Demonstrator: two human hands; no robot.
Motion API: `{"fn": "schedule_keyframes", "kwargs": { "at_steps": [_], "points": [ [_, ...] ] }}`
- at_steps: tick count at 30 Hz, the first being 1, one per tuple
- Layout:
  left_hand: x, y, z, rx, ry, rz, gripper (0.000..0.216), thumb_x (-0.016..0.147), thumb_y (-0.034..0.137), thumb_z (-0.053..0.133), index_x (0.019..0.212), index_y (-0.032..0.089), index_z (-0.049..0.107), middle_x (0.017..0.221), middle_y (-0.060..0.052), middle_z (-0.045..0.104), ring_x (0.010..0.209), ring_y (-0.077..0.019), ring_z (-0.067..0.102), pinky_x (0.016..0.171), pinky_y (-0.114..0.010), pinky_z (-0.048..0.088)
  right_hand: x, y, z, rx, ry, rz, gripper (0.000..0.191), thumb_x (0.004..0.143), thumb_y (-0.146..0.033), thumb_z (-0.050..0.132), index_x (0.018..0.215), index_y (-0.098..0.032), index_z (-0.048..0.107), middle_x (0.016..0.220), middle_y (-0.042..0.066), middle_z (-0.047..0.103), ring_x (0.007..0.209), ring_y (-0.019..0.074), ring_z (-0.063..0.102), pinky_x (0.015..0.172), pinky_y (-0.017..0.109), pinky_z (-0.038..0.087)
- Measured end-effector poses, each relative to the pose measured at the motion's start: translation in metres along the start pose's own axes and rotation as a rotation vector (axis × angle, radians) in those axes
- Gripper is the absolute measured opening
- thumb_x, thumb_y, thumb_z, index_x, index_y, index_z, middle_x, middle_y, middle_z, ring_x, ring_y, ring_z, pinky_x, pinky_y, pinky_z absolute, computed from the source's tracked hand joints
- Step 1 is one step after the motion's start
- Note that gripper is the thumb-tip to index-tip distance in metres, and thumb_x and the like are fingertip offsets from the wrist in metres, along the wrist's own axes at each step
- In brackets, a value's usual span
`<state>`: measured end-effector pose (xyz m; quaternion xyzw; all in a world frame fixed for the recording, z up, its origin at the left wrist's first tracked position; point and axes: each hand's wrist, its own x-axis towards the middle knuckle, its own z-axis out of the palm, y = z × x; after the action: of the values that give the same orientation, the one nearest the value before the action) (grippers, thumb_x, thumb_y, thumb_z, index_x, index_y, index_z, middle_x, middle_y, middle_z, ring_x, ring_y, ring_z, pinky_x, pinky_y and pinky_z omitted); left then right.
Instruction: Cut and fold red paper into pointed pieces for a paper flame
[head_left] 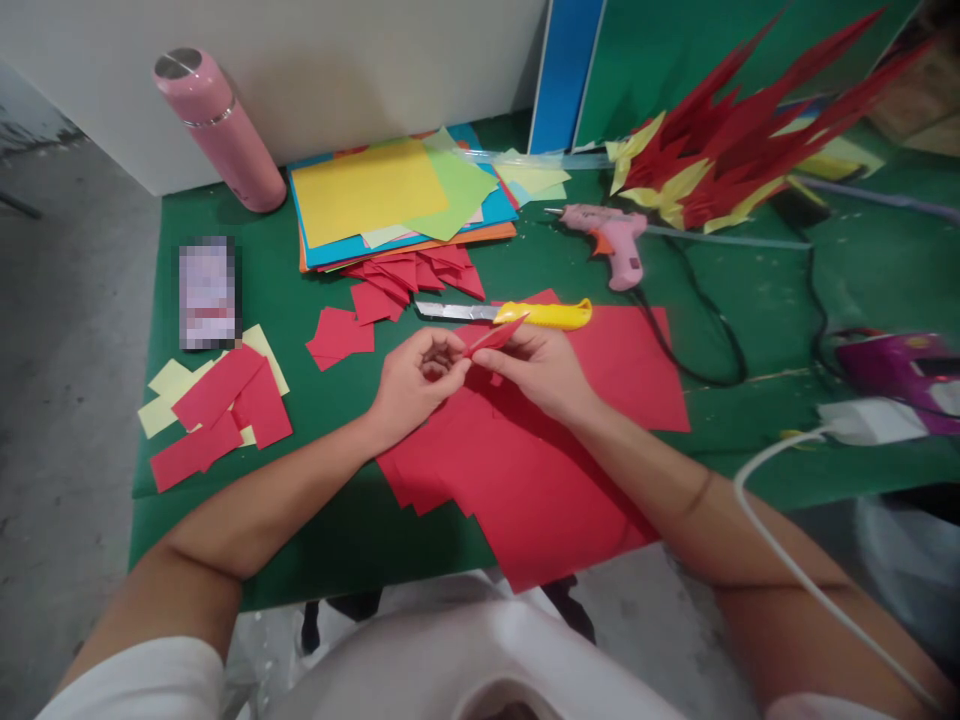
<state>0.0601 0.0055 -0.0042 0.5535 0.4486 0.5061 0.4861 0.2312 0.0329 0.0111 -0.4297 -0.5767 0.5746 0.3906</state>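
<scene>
Between my left hand [421, 375] and my right hand [536, 365] is a small folded piece of red paper [495, 338], its pointed tip sticking up to the right. The fingers of both hands pinch it, thumbs at its lower edge. Below the hands lie several overlapping sheets of red paper [555, 500]. Just behind the fingers rests a box cutter [544, 315] with a yellow handle, its blade pointing left. Farther back sits a pile of folded red paper pieces [420, 280], with more red pieces [340, 335] left of it.
At the back are a stack of coloured paper [367, 195] and a pink bottle [225, 135]. A pink glue gun [619, 235] lies right, near a red and yellow paper flame shape [720, 140]. Red and yellow scraps [217, 395] and a blurred phone-like object [208, 293] lie left. A white cable crosses my right arm.
</scene>
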Motion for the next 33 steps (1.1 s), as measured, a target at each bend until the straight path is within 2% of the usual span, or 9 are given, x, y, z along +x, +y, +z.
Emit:
{"fn": "schedule_keyframes", "kwargs": {
  "at_steps": [7, 13, 20, 33],
  "points": [
    [-0.0012, 0.0015, -0.0004, 0.069, 0.009, 0.037, 0.013, 0.076, 0.022, 0.069, 0.086, 0.018, 0.061, 0.079, 0.001, 0.065, 0.067, -0.0075, 0.061, 0.061, -0.017, 0.052, -0.0002, 0.0009, -0.0003, -0.015, -0.001, -0.004, 0.025, 0.073, -0.044, 0.079, 0.074, -0.02, 0.072, 0.068, 0.001, 0.068, 0.06, 0.0132, 0.058, 0.056, 0.028, 0.049],
    [0.0017, -0.0014, -0.0015, -0.035, 0.011, -0.027, 0.017, 0.075, 0.024, 0.07, 0.087, 0.018, 0.059, 0.076, 0.002, 0.063, 0.065, -0.0061, 0.06, 0.06, -0.016, 0.051, -0.0003, 0.0012, -0.0001, 0.041, -0.032, 0.011, 0.026, 0.073, -0.044, 0.08, 0.081, -0.02, 0.074, 0.073, 0.001, 0.07, 0.058, 0.0116, 0.057, 0.052, 0.026, 0.047],
    [0.0028, -0.0004, -0.0032, -0.066, -0.03, -0.098, 0.022, 0.075, 0.026, 0.073, 0.088, 0.018, 0.058, 0.077, 0.002, 0.062, 0.066, -0.0065, 0.06, 0.06, -0.017, 0.051, -0.0002, 0.0014, -0.0001, 0.016, -0.033, 0.028, 0.027, 0.072, -0.046, 0.08, 0.078, -0.02, 0.074, 0.073, 0.001, 0.071, 0.059, 0.0127, 0.058, 0.054, 0.027, 0.048],
    [0.0026, -0.0026, -0.0021, -0.071, -0.044, -0.11, 0.017, 0.076, 0.02, 0.071, 0.088, 0.018, 0.059, 0.074, 0.002, 0.063, 0.065, -0.0076, 0.06, 0.058, -0.018, 0.05, 0.0002, 0.0012, 0.0003, 0.019, -0.037, 0.028, 0.025, 0.073, -0.044, 0.079, 0.077, -0.02, 0.072, 0.067, 0.0, 0.069, 0.056, 0.0123, 0.058, 0.055, 0.028, 0.05]
  ]
}}
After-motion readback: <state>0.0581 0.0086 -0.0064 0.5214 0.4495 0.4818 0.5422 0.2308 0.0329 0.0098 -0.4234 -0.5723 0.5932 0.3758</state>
